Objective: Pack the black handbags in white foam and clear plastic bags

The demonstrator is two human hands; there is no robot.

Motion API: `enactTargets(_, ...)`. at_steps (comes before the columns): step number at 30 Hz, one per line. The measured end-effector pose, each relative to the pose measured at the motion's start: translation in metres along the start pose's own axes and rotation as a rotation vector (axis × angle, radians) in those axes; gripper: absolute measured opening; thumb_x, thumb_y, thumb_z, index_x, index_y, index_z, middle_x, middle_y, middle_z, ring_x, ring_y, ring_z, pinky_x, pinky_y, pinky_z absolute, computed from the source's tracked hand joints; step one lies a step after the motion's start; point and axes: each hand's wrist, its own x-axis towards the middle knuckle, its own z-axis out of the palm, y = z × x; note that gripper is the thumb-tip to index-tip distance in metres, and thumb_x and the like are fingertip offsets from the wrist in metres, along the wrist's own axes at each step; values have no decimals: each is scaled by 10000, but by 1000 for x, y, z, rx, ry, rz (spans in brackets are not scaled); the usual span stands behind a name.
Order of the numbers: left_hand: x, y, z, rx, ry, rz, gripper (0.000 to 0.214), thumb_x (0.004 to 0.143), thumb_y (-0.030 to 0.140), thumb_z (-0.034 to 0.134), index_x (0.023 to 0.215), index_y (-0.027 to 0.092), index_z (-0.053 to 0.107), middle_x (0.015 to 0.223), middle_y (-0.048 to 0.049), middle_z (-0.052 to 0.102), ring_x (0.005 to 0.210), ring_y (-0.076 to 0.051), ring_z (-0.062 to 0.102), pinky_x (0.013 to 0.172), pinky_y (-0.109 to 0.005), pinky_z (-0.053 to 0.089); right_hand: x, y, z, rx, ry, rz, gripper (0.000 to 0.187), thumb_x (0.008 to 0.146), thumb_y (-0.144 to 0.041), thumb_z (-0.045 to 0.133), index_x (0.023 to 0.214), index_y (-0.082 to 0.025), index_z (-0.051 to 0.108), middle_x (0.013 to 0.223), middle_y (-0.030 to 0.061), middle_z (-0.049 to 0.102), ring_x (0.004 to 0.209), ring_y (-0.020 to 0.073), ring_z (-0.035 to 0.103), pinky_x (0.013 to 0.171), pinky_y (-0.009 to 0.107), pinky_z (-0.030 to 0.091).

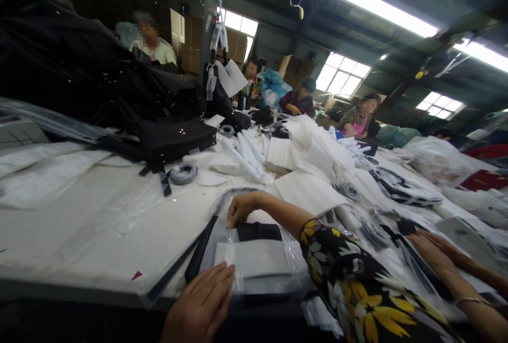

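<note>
Left hand (202, 300) rests flat, grip unclosed, on a clear bag (292, 258); right hand (241, 209), grip curled together, sits beside a black bundle (260, 232).

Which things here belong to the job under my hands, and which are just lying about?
Likely in the job:
plastic bag
white sheet
black piece

Apparently lying about:
leftmost grey coil
pink scrap
white tubes

The head view looks forward and down across the table (91, 226), the hands (203, 300) (243, 208) close below.
</note>
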Motion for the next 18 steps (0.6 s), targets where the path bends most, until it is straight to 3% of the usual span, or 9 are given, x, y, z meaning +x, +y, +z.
enactTargets(5,1,-1,-1,52,30,51,275,985,265,488,1190,204,661,1205,4,718,1101,-126,678,1017,-200,493,-28,-5,25,-36,263,-44,335,888,-450,642,990,-147,744,924,48,736,841,155,653,772,232,483)
enactTargets(7,1,-1,0,65,40,61,272,982,266,493,1185,200,662,1200,-1,721,1096,-127,681,1018,-196,491,-43,-5,40,-105,328,-107,459,850,-545,656,1148,-202,714,1103,67,725,1020,215,647,895,284,466)
enactTargets(10,1,0,1,72,55,54,265,970,236,503,1178,202,664,1188,-4,726,1095,-130,683,1025,-201,489,-58,1,56,-222,398,-132,834,666,-640,772,1377,-254,568,1312,106,639,1181,304,595,985,370,442)
enactTargets(12,0,2,2,73,62,53,266,963,211,503,1173,204,667,1177,-8,730,1088,-132,686,1026,-204,491,-60,4,60,-237,415,-65,898,598,-653,805,1364,-242,578,1287,116,649,1146,320,615,940,375,467)
enactTargets(14,-4,2,2,94,60,61,275,963,203,498,1178,203,669,1179,-18,730,1090,-139,686,1019,-212,502,-60,1,58,-225,399,-28,816,587,-653,812,1261,-221,653,1193,94,691,1056,295,649,862,331,484)
enactTargets(18,-10,3,1,177,73,120,293,939,133,518,1179,196,674,1182,-35,729,1114,-153,678,1025,-236,508,-77,-28,50,-325,440,-138,660,628,-677,789,1083,-204,717,982,24,722,871,213,654,677,239,414)
